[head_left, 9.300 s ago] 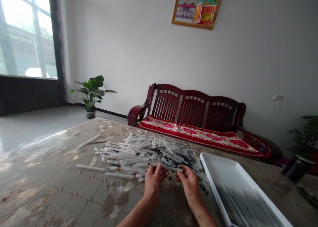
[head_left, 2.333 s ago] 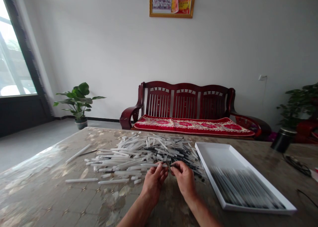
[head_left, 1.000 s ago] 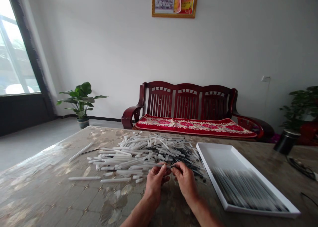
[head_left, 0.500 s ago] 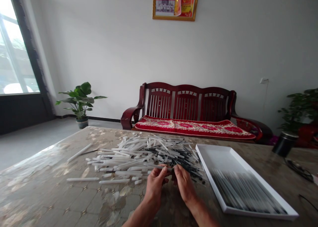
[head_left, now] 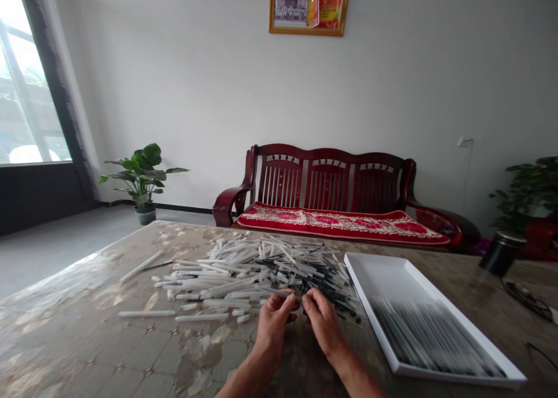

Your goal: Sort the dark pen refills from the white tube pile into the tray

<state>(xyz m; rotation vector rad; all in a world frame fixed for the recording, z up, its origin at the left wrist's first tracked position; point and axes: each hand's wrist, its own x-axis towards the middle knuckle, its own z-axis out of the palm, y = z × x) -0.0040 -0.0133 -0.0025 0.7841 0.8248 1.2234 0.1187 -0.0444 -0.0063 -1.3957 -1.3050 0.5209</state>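
Observation:
My left hand (head_left: 274, 316) is closed in a pinch on a slim, pale pen (head_left: 279, 294) above the front of the pile. My right hand (head_left: 321, 319) is closed at the pen's right end, fingertips close to the left ones. What exactly sits between the right fingertips is small and partly hidden. Just beyond the hands lies a loose heap of white pen barrels (head_left: 231, 287), with thin black pen parts (head_left: 320, 273) heaped on its right side. To the right, a white shallow box (head_left: 379, 270) holds a row of pens with dark insides (head_left: 436, 334).
A patterned cover lies over the table (head_left: 131, 351). Stray white barrels (head_left: 147, 314) lie left of the heap. A black canister (head_left: 501, 254) and a dark cable (head_left: 527, 299) are at the right. Behind the table stands a red wooden bench (head_left: 331, 183), with a potted plant (head_left: 143, 177) to its left.
Both hands stay over the same spot, gripping the pen, with only small finger shifts. The whole view has moved very slightly.

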